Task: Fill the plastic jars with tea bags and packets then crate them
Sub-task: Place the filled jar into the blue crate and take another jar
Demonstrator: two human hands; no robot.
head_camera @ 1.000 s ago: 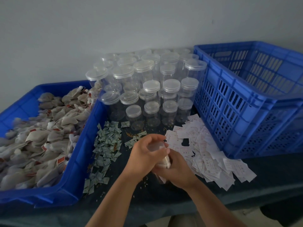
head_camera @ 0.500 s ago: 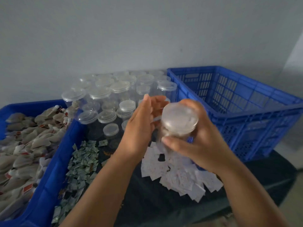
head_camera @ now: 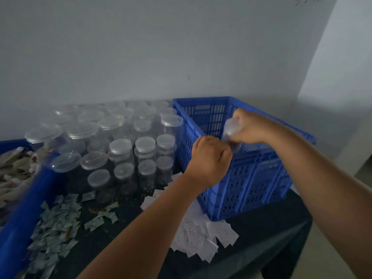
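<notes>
My right hand [head_camera: 252,125] grips a clear plastic jar [head_camera: 231,130] by its upper end, tilted, just above the near-left inside of the blue slatted crate [head_camera: 261,158]. The jar's lower part looks dark. Over the crate's near rim, my left hand [head_camera: 210,158] is curled into a fist right beside the jar's lower end, with nothing visible in its fingers. Several lidded clear jars [head_camera: 120,147] stand in a cluster left of the crate.
A blue bin [head_camera: 18,222] of tea bags [head_camera: 12,170] sits at the far left, blurred. Green packets [head_camera: 58,222] lie scattered in front of the jars and white packets [head_camera: 203,238] lie by the crate's near corner on the dark table [head_camera: 261,230]. A wall stands behind.
Both hands carried the jar up from the table and right to the crate. My left hand, flat beside the jar before, is now curled. The view swung right.
</notes>
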